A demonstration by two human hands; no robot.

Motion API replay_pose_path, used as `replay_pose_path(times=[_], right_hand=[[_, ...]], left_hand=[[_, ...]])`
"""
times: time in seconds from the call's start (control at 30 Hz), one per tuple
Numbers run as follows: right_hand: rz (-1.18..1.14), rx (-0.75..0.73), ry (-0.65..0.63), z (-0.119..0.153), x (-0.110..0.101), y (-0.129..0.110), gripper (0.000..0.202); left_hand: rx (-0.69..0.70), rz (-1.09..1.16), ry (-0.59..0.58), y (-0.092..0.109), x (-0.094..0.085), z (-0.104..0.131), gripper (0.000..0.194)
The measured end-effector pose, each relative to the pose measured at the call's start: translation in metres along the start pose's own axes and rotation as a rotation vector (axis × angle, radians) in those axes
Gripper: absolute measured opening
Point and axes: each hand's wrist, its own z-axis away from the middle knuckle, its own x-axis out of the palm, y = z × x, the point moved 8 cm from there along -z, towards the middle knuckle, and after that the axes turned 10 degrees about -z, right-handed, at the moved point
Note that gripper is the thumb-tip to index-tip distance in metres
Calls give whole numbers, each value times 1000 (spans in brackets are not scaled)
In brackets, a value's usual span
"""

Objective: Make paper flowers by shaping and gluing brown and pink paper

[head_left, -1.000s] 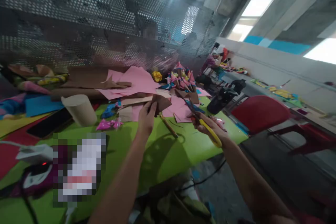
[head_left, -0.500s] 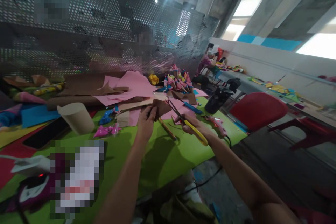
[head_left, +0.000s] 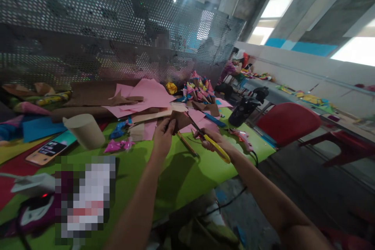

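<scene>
My left hand point(head_left: 164, 134) pinches a folded piece of brown paper point(head_left: 181, 121) above the green table. In my right hand point(head_left: 212, 138) are scissors with yellow handles point(head_left: 217, 149); their blades point up and left, close together at the paper's right edge. A pencil point(head_left: 187, 143) lies on the table below the paper. Behind the hands are pink sheets point(head_left: 150, 95) and brown sheets point(head_left: 96, 93). A pink glue gun point(head_left: 242, 138) lies right of my right hand.
Left are a cardboard tube point(head_left: 84, 131), a lit phone point(head_left: 48, 149) and pink wrapped pieces point(head_left: 118, 145). Paper cones point(head_left: 199, 89) and a black bottle point(head_left: 241, 111) stand behind. A red chair point(head_left: 281, 123) is at the right, with a person point(head_left: 230, 71) beyond.
The scissors' blades have closed at the paper's edge, and my right hand has moved slightly left. The phone's screen has lit up. My left hand holds its place.
</scene>
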Motion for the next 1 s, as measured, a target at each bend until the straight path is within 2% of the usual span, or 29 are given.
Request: replay_pose_path(times=[0.7, 1.0], right_hand=[[38, 13, 7, -3, -5, 6, 55], [53, 19, 19, -2, -7, 1, 50]], left_hand=[[31, -53, -18, 1, 1, 0, 27], [29, -64, -34, 0, 2, -1, 28]])
